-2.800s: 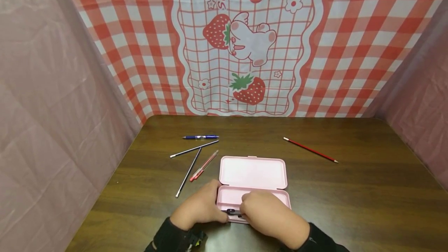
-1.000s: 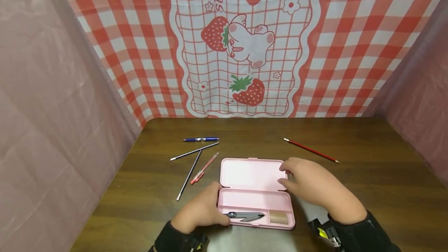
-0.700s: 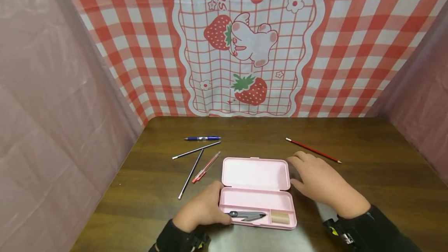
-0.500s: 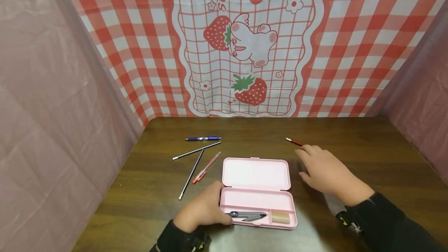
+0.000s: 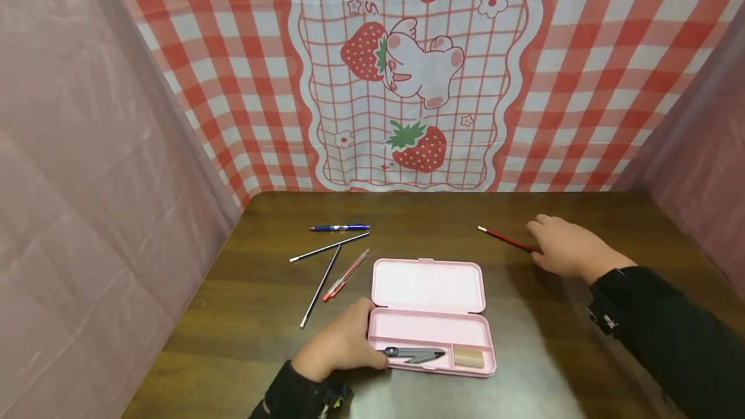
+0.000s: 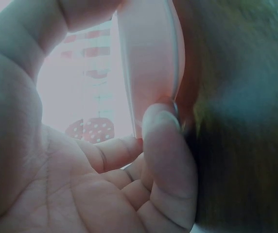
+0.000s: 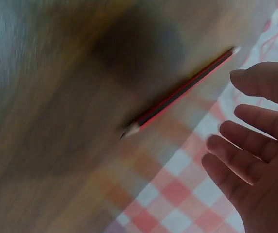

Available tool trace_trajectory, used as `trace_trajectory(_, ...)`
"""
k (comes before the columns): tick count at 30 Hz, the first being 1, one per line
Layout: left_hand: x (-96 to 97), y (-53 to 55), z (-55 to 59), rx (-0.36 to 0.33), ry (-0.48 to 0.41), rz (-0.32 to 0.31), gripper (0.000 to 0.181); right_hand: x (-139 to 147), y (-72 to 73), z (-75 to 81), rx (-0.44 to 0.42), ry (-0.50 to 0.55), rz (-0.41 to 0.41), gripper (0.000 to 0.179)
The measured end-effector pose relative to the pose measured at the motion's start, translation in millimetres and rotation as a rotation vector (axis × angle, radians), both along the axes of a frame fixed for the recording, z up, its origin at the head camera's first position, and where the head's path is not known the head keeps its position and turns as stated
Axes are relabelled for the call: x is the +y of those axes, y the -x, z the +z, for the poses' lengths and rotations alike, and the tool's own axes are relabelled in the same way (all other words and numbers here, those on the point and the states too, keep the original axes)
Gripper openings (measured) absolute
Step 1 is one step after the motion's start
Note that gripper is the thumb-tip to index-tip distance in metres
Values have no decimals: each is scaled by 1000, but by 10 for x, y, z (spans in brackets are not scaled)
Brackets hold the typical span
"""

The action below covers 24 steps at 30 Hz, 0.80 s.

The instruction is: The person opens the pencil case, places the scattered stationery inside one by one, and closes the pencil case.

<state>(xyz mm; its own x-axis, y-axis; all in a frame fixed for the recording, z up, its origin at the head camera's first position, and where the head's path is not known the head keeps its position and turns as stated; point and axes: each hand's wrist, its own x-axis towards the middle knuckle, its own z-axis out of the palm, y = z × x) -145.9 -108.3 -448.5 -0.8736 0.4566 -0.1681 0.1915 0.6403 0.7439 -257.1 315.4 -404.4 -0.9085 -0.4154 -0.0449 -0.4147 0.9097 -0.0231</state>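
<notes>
A pink pencil case [image 5: 431,328] lies with its lid [image 5: 428,284] folded back on the table. My left hand [image 5: 343,341] grips its left end, thumb at the front and fingers behind; the left wrist view shows the fingertips at the case wall [image 6: 151,63]. Inside are a grey drawing compass [image 5: 416,354], its head partly behind my thumb, and a tan block [image 5: 468,358]. My right hand [image 5: 564,244] is over the pointed half of a red and black pencil [image 7: 182,92]. In the right wrist view its fingers are spread, apart from the pencil.
Left of the case lie a blue pen [image 5: 339,227], two dark pencils with white ends [image 5: 328,247] [image 5: 320,286] and a clear pen with red parts [image 5: 346,275]. A checked strawberry cloth [image 5: 407,83] hangs behind the wooden table [image 5: 233,315].
My right hand has left the inside of the case, passed the lid's right edge and moved right and away to the red pencil. My left hand stays on the case.
</notes>
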Motion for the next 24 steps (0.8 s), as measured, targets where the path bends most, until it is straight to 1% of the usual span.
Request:
trace_trajectory(2,1,8,2,12,0,0,75,45,69,1,-14,-8,-18,52)
trace_trajectory(5,1,12,7,6,20,5,76,72,150,-2,-34,-1,-39,50)
trace_trajectory(9,6,11,5,-10,44,10,77,52,225,-15,-65,32,-59,50)
trace_trajectory(11,2,14,4,-11,45,12,78,11,259,-15,-75,43,-54,47)
trace_trajectory(15,-8,24,9,-14,38,10,79,-101,287,-15,-85,56,-26,33)
trace_trajectory(18,-11,26,16,-15,32,10,79,-178,308,-49,-97,61,-11,26)
trace_trajectory(24,-12,17,2,-9,28,10,76,-254,323,-174,-94,31,8,22)
